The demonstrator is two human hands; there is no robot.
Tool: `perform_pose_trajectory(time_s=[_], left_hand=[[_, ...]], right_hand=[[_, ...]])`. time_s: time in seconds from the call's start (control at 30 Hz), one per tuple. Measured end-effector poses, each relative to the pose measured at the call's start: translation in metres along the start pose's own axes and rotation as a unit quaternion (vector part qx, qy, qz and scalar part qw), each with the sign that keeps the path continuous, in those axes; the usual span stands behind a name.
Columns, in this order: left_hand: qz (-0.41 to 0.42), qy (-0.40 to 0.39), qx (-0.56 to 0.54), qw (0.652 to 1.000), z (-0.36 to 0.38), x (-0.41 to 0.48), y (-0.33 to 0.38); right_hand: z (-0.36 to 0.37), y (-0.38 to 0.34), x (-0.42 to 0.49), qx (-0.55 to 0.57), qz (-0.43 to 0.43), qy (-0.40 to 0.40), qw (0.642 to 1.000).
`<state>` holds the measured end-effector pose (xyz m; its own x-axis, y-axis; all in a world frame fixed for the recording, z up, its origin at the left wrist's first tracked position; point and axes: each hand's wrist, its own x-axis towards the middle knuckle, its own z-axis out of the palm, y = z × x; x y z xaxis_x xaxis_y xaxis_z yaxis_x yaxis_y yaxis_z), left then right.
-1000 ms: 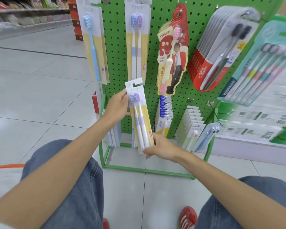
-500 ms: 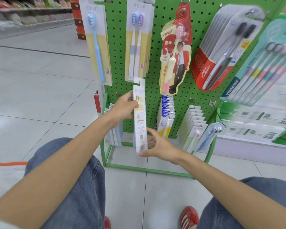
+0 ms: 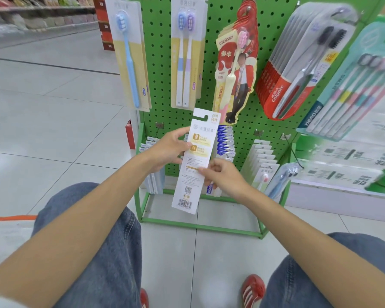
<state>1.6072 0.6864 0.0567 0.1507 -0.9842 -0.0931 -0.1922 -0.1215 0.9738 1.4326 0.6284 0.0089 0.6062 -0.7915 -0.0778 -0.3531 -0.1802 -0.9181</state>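
Observation:
I hold a white toothbrush pack (image 3: 197, 165) upright in front of the green pegboard rack (image 3: 162, 63), with its printed back, barcode at the bottom, turned to me. My left hand (image 3: 168, 150) grips the pack's left edge near the upper half, thumb on the printed side. My right hand (image 3: 222, 176) pinches the right edge lower down, fingers curled behind the card. The brushes themselves are hidden on the far side.
Other packs hang on the rack: a blue brush (image 3: 129, 54), a matching two-brush pack (image 3: 187, 52), a red canban pack (image 3: 236, 70), Colgate packs (image 3: 298, 63) and multi-brush packs (image 3: 351, 85). Smaller packs fill the lower pegs (image 3: 260, 161). Tiled floor (image 3: 53, 121) lies left; my knees are below.
The pack has been turned round from its front, showing the two brushes, to its printed back. My right hand moved up from the bottom end to the right edge.

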Motion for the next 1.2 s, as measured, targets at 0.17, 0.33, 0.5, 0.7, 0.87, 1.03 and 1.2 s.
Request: perform_pose_trajectory(time_s=[0.17,0.33,0.5,0.7,0.87,1.03,1.2], left_hand=[[-0.015,-0.044,0.031,0.998,0.009,-0.004,0.0],[-0.025,-0.054,0.034,0.998,0.01,-0.003,0.0],[-0.037,-0.005,0.015,0.999,0.009,0.001,-0.004],[-0.046,0.056,-0.081,0.994,0.005,0.006,-0.007],[-0.045,0.029,-0.099,0.994,0.007,0.006,-0.007],[-0.035,-0.013,-0.104,0.994,0.008,0.002,-0.005],[-0.021,-0.036,-0.112,0.993,0.01,-0.001,-0.004]], right_hand=[[-0.025,-0.021,0.006,0.089,-0.021,0.102,0.991],[-0.037,-0.031,0.007,0.136,-0.025,0.135,0.981],[-0.029,-0.028,0.005,0.112,-0.042,0.139,0.983],[-0.007,-0.019,0.002,-0.064,-0.083,0.106,0.989],[0.008,-0.011,0.0,-0.111,-0.122,0.055,0.985],[0.007,-0.012,0.0,-0.111,-0.092,0.035,0.989],[0.005,-0.01,0.004,-0.086,-0.047,-0.022,0.995]])
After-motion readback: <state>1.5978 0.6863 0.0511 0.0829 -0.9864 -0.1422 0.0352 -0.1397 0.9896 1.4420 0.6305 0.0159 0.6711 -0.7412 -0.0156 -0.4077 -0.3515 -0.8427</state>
